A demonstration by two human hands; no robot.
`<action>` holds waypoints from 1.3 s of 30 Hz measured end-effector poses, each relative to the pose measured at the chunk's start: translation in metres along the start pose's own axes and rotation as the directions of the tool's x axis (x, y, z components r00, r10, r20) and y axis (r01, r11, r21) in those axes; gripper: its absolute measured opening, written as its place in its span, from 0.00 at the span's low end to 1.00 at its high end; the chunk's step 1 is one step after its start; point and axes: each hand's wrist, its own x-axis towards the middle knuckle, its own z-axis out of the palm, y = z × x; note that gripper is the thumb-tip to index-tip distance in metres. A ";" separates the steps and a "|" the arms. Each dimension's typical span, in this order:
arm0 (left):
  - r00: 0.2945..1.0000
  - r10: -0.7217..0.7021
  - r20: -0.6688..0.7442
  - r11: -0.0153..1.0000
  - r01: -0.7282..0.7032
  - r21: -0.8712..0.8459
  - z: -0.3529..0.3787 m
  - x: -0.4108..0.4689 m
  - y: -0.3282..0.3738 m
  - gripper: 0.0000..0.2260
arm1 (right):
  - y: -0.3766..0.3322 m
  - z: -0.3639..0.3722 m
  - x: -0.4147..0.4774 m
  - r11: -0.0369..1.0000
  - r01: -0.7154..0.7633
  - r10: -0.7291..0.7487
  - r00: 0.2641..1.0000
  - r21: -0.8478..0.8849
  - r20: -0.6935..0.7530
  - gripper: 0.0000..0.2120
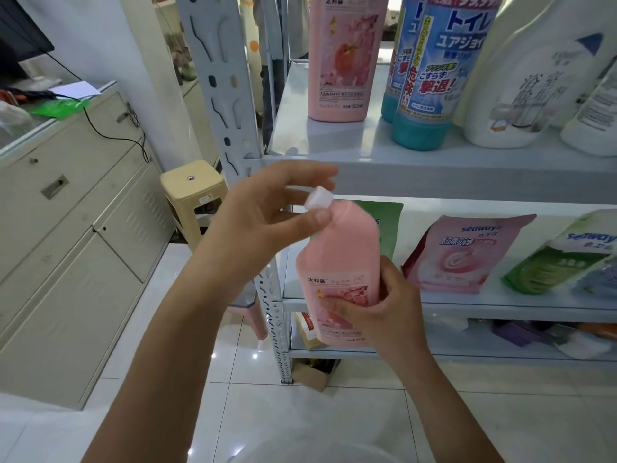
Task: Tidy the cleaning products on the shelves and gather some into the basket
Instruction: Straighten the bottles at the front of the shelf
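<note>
Floor (pixel 160 412): glossy white tiles, below the grip
Cabinet (pixel 66 245): beige, far left of the grip
Stool (pixel 187 192): tan plastic, left of the grip
Wall (pixel 93 38): white, upper left

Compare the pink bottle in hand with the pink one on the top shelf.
The held bottle tilts left, gripped low by the right hand; the shelf bottle stands upright, untouched. The held bottle's white cap shows; the shelf bottle's top is cut off by the frame. Both have the same pink body and blossom label.
</note>
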 end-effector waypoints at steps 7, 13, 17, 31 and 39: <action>0.989 -0.082 -0.119 0.994 0.091 0.067 -0.002 0.004 0.008 0.06 | 0.005 0.003 0.003 0.997 -0.003 0.002 1.000 -0.074 -0.025 0.23; 0.975 -0.151 -0.166 0.978 0.171 0.117 0.000 0.009 0.011 0.10 | 0.006 0.004 0.005 0.991 0.003 -0.009 0.999 -0.130 -0.047 0.24; 0.956 -0.103 -0.274 0.944 0.180 0.276 0.006 0.010 0.004 0.19 | 0.006 0.003 0.005 0.989 0.021 -0.032 0.997 -0.148 -0.070 0.22; 0.998 0.045 -0.040 0.977 -0.035 0.213 -0.001 0.009 0.003 0.14 | 0.007 -0.006 0.003 0.995 0.039 -0.050 0.991 -0.097 -0.123 0.24; 0.999 0.041 0.024 0.977 -0.045 0.208 -0.010 0.007 0.012 0.11 | 0.010 -0.006 0.002 0.996 0.052 -0.061 0.990 -0.077 -0.128 0.24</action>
